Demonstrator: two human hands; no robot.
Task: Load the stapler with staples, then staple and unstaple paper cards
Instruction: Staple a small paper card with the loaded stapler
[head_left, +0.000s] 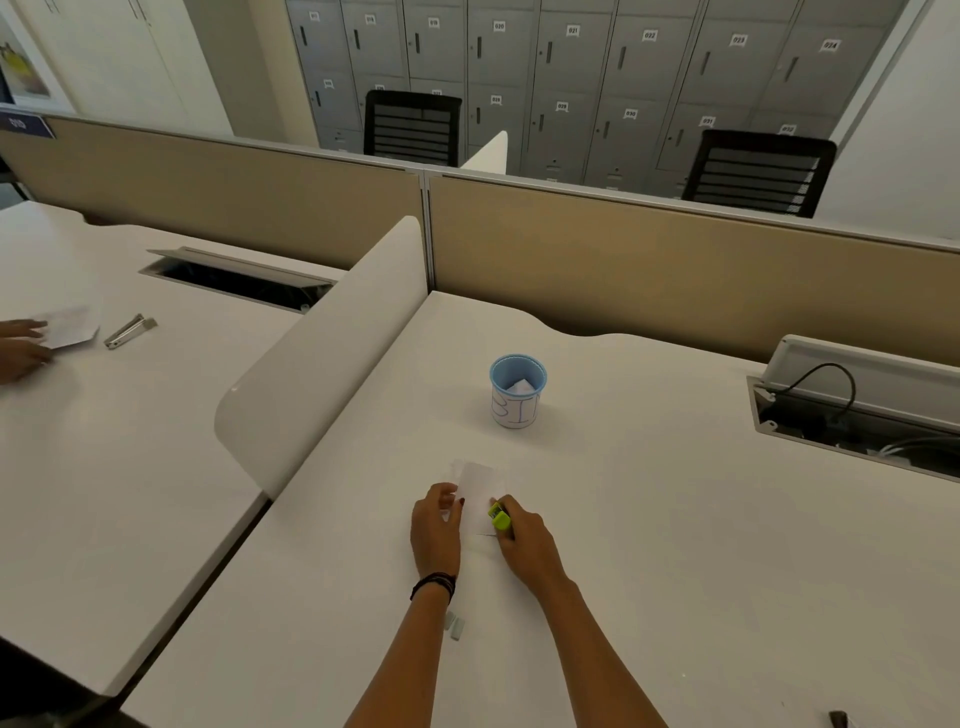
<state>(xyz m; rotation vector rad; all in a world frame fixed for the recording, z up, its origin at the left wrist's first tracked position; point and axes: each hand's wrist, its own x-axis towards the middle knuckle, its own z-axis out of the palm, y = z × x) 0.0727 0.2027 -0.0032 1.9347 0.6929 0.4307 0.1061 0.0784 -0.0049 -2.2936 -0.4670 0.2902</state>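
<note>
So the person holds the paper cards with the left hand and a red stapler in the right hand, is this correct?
Not quite: the stapler is yellow-green, not red, as the head view shows. The rest holds: the left hand holds the paper cards and the right hand holds the stapler.

stapler (500, 516) mostly hidden, edge object (838, 719) cropped

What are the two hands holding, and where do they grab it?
The right hand grips the yellow-green stapler around its back end. The left hand pinches the white paper cards by their left edge.
</note>
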